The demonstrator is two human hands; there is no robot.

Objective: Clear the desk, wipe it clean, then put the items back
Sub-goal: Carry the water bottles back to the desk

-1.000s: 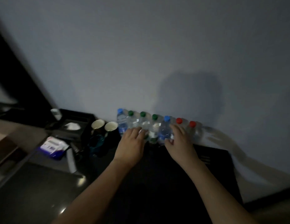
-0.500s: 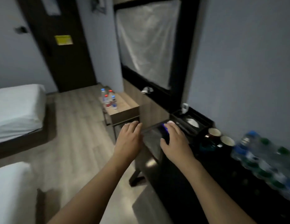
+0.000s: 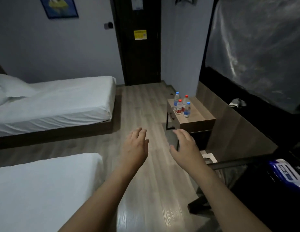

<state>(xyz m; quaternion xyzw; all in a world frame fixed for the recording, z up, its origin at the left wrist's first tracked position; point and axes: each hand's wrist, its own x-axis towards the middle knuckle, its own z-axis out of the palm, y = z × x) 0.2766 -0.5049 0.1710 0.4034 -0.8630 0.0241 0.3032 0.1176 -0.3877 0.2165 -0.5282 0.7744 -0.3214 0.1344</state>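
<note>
the left hand (image 3: 136,146) is hanging out in front over the floor (image 3: 146,190), with its fingers loose and spread, and it is holding nothing. the right hand (image 3: 186,148) is reaching out beside it, also loose and wide, and it is holding nothing too.

a little farther and to the right, four water bottles (image 3: 182,105) are standing close together on a small wooden worktop (image 3: 198,118). two are showing red caps and two blue. this is looking like the put-back part of the job, or else the clearing part; it is hard to be sure. the next move is probably asking the hands to go to the bottles, take hold of one or two around the middle, and carry them to the dark worktop (image 3: 256,198) at the near right.

that dark worktop is mostly cut off by the edge, and it is too dark to see what is lying on it. a blue and white packet (image 3: 287,172) is sitting there, but its words are too small to read. two beds (image 3: 53,101) are lying on the left.
</note>
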